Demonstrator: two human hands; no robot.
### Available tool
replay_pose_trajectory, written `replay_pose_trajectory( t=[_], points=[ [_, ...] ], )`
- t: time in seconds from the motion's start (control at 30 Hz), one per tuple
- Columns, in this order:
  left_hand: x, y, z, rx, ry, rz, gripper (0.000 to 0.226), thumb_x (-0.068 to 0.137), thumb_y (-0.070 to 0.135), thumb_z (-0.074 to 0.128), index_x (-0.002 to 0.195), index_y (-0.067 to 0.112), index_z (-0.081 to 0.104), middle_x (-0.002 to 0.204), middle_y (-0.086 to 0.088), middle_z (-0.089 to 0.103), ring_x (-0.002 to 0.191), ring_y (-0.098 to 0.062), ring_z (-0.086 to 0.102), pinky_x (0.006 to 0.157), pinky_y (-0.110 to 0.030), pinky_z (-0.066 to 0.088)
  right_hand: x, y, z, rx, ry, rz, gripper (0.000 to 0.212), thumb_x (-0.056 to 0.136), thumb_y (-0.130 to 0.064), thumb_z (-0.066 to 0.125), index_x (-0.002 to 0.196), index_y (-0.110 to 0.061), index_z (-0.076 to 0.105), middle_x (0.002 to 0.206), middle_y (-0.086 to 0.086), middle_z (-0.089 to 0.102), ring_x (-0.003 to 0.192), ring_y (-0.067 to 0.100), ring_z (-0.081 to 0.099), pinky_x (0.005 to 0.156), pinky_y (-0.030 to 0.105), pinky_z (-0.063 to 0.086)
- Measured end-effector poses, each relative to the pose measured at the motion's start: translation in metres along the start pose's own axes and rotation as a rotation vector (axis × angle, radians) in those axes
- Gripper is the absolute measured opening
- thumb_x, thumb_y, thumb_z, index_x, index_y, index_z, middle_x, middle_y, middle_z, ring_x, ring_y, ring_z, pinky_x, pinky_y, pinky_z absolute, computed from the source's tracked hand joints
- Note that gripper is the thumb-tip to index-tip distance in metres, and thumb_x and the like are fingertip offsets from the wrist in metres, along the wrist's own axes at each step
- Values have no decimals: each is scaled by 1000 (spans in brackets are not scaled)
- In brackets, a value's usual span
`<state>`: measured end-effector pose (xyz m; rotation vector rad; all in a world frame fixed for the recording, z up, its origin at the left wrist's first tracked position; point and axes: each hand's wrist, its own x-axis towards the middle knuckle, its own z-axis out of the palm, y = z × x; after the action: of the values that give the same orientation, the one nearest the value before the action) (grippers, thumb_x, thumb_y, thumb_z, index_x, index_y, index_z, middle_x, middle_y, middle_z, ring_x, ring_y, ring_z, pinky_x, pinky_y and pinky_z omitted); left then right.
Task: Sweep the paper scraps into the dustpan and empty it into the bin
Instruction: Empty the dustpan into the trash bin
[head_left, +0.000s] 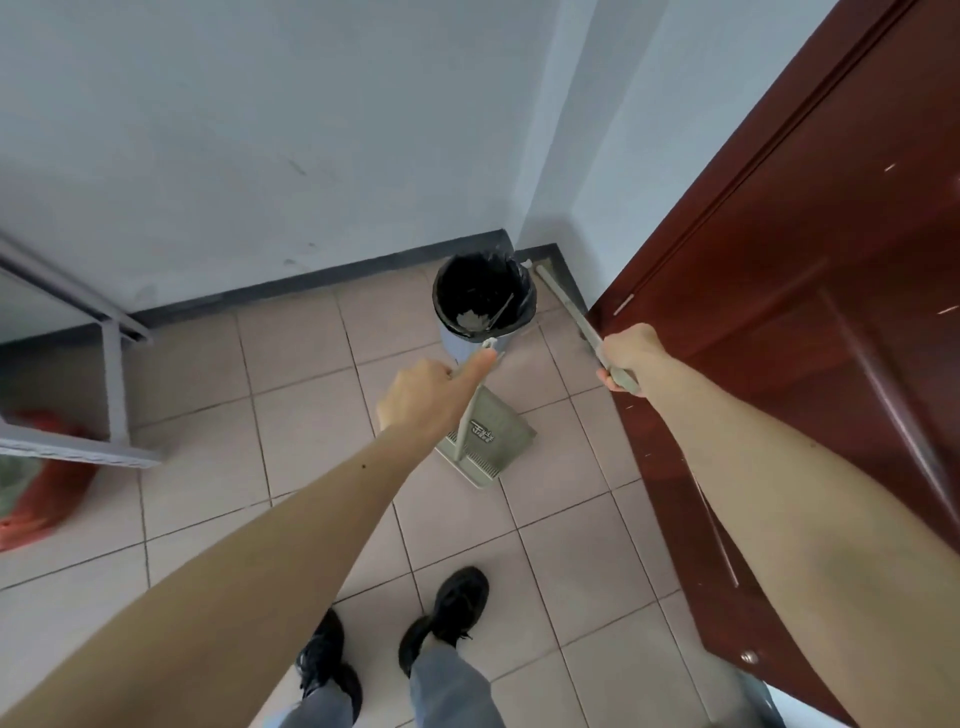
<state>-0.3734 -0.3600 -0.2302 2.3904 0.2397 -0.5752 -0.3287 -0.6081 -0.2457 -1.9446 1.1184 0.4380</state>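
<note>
A grey-green dustpan (493, 436) stands on the tiled floor just in front of the bin (480, 301), a pale blue bin lined with a black bag, with scraps lying inside. My left hand (426, 397) grips the top of the dustpan's long upright handle. My right hand (628, 356) is closed around the broom handle (566, 304), which slants toward the corner by the bin. The broom's head is hidden. No loose paper scraps show on the floor.
A dark red wooden door (810, 312) stands open on the right, close to my right arm. A grey metal frame (111, 384) and a red bag (47, 499) sit at the left. White walls meet in the corner behind the bin. My feet (452, 618) are below.
</note>
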Motion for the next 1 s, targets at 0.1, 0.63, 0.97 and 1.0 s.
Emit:
replay_pose_trajectory(
  t=[0.1,0.63,0.97,1.0],
  points=[
    [21,1,12,3,39,-34,84,75,88,32,70,10,63,66,-8,67,69,-27,68,60,-32,47,31,-18,10,-79,-29,-43,28,92,-2,47,117,2,59,115,22,61,56,24,61,34,20,45],
    [75,3,7,51,135,-23,75,78,86,33,53,15,37,54,1,48,51,-20,48,54,-30,38,83,-40,48,-263,-210,49,30,98,1,40,124,9,51,75,16,47,45,20,49,32,15,36],
    [73,6,0,94,84,-20,78,73,89,29,59,15,49,57,-2,57,54,-21,55,53,-30,42,32,-53,-71,-215,-325,203,19,102,-5,37,92,3,50,68,12,46,25,8,42,26,12,33],
    [73,7,1,86,80,-20,78,74,88,30,60,14,50,58,-4,57,55,-22,55,53,-30,42,29,-50,-78,-208,-305,202,19,102,-6,37,91,3,51,69,12,47,25,8,42,26,11,32]
  ],
)
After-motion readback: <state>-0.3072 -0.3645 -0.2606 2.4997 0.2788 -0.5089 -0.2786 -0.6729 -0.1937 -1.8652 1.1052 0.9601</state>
